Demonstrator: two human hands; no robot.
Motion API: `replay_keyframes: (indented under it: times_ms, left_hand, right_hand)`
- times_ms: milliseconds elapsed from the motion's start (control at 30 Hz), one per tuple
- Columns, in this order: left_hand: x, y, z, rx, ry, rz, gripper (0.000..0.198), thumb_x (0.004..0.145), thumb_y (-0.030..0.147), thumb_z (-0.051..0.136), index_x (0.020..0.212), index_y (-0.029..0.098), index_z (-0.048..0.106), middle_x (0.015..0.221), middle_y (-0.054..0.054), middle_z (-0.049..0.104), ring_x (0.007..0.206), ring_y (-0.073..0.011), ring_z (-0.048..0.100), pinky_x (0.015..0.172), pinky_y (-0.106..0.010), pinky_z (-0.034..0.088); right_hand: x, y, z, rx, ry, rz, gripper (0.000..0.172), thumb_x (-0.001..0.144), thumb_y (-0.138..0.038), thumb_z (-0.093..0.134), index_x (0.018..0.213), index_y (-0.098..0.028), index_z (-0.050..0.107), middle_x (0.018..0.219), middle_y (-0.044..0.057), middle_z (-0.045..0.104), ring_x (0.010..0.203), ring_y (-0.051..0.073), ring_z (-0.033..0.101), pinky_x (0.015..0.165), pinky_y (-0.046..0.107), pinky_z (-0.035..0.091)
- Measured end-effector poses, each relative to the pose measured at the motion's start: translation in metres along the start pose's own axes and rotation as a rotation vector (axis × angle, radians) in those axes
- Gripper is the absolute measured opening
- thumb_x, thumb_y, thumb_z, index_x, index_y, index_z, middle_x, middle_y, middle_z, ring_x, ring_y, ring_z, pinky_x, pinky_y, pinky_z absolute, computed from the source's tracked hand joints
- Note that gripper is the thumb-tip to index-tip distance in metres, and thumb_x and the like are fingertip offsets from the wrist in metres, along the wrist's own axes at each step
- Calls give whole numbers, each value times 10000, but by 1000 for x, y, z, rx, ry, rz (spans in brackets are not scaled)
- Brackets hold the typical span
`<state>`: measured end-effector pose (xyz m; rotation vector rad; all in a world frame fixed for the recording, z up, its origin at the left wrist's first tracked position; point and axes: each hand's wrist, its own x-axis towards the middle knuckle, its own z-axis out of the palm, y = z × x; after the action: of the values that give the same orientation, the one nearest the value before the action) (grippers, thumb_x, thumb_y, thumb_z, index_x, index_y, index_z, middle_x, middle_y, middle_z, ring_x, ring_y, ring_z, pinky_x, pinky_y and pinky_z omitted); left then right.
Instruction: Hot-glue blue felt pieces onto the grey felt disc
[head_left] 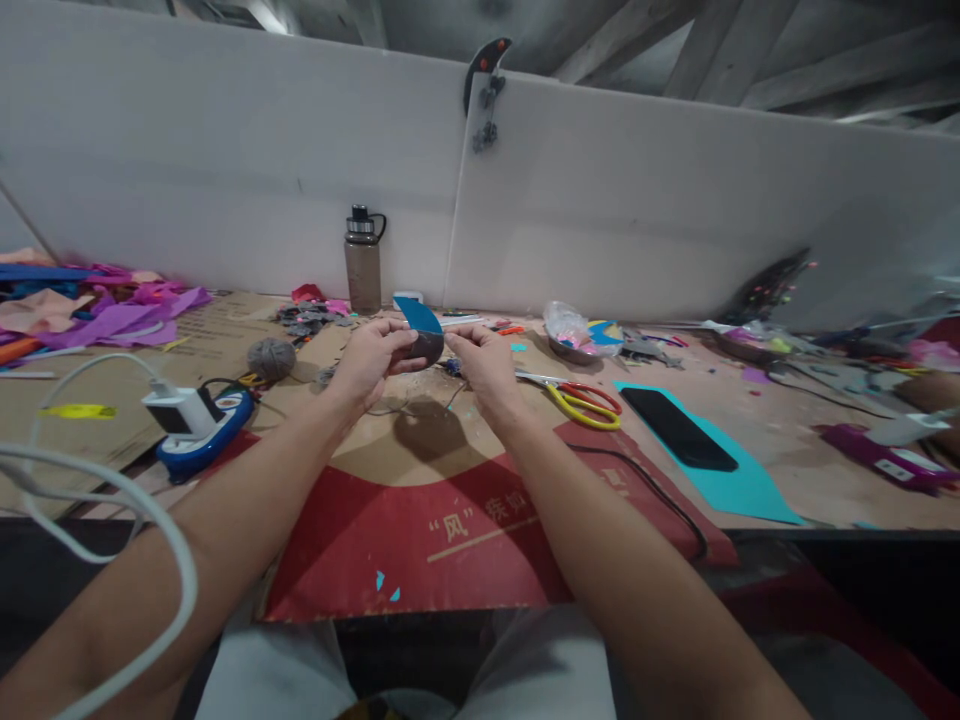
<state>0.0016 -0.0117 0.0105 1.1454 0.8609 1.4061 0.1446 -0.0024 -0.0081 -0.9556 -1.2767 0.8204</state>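
Note:
Over the middle of the table, my left hand point(375, 358) is closed on a curved, crescent-like piece point(421, 318), blue above and dark grey below. Its fingers lie partly behind the piece. My right hand point(480, 360) is closed in a pinch at the piece's right edge; what lies between those fingertips is too small to make out. A ball of grey yarn point(271, 358) lies left of my left hand. Just right of my right hand are scissors point(581, 400) with red and yellow handles. Thin strands lie on the cardboard beneath my hands.
A red printed board point(420, 540) covers the table's front. To the right, a black phone point(679, 428) rests on turquoise sheet point(750, 490). A bottle point(364, 265) stands by the white partition. At left are a blue power strip point(206, 440), white cable point(184, 560) and coloured scraps point(135, 315).

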Motion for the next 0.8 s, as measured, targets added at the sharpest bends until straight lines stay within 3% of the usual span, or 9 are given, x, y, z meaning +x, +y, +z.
replay_keyframes:
  times_ms: [333,467,800]
  left_hand:
    - [0,1,-1,-62,-72,-40,119,647,127,643,738,116,567,724,-43,630,663,-142,631,615,-323,567]
    - [-2,4,0,-64,-110,-74,136,669,174,667,764,95,609,769,-74,653,686,-141,630,625,-296,563]
    - [1,5,1,-39,-78,-89,106,693,167,651,750,81,633,771,-91,668,684,-141,631,614,-274,555]
  right_hand:
    - [-4,-8,-5,252,-105,162,147,621,-293,625,668,-173,555,571,-63,425,459,41,268,413,199,220]
    - [-5,-8,-6,351,-123,191,167,591,-284,666,663,-174,563,561,-70,405,466,39,259,405,196,182]
    - [-7,-11,-7,422,-166,208,224,570,-309,712,705,-166,605,559,-75,404,455,33,226,411,210,142]
